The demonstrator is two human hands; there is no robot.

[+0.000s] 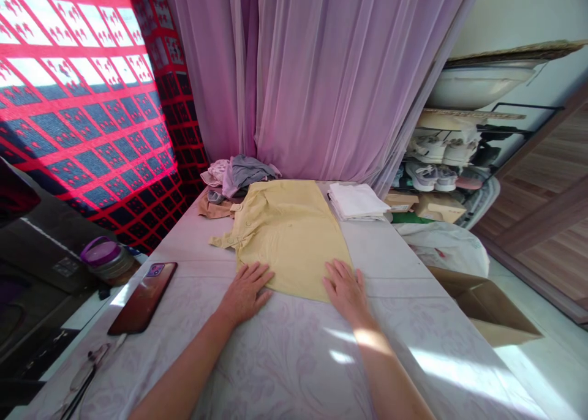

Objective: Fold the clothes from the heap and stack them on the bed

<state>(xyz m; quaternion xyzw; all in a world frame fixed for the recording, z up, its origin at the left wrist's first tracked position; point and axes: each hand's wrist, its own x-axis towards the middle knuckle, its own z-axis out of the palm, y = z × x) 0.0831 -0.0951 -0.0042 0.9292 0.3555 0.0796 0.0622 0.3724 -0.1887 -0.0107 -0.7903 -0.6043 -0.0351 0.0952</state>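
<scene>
A yellow garment [294, 236] was laid out on the cloth-covered worktop [285, 365], between the white folded cloths [358, 201] on the right and the heap of clothes [250, 172] at the far left. The step in hand was judged to be flattening: the near edge was pressed down at its two corners, and the middle was seen to be fairly smooth. Creases were gathered along the left side, where a strap [223, 241] was left sticking out.

By the left hand [243, 294], the near left corner was covered, its fingers spread apart and nothing clamped between them. By the right hand [346, 291], the near right corner was covered; its fingers were likewise held apart, the outermost placed just past the garment's edge. Both hands were laid palm down.

For any move on from this pose, light, even pressure towards the creased side seemed to be called for, or, if the edge were to be raised, a pinch at each corner, since no fabric was gripped.
</scene>
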